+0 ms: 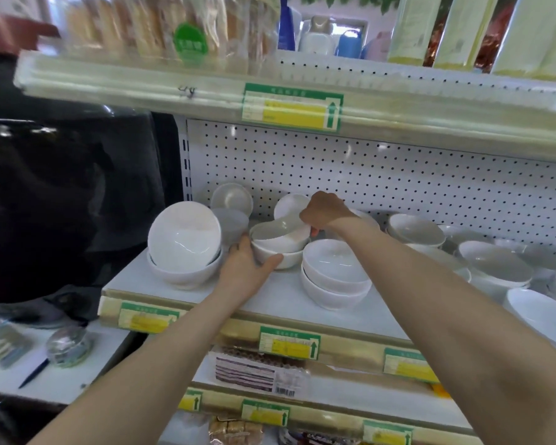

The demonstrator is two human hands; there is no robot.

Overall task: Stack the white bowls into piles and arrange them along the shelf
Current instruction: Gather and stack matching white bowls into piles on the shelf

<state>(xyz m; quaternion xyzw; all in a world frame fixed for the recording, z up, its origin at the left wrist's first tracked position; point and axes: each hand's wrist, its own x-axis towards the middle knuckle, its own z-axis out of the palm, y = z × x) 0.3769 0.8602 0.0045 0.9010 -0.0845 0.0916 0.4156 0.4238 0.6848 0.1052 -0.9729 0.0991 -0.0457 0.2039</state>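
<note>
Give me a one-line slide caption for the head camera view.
Left hand steadies a short pile of white bowls on the shelf while the right hand grips its top bowl's rim.

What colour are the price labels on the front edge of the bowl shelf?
Green with a yellow band, seen in the head view: price labels.

Left arm: bare, enters from the lower left of the frame and runs up toward the centre.
Left hand (244, 268): palm turned inward, thumb spread to the right, fingers curved around the side of what it steadies (fingertips partly hidden).
Right arm: bare, enters from the lower right and angles up-left to the centre.
Right hand (323, 210): knuckles up, wrist bent downward, fingers pinched closed on a rim, slightly above and right of the left hand.
</note>
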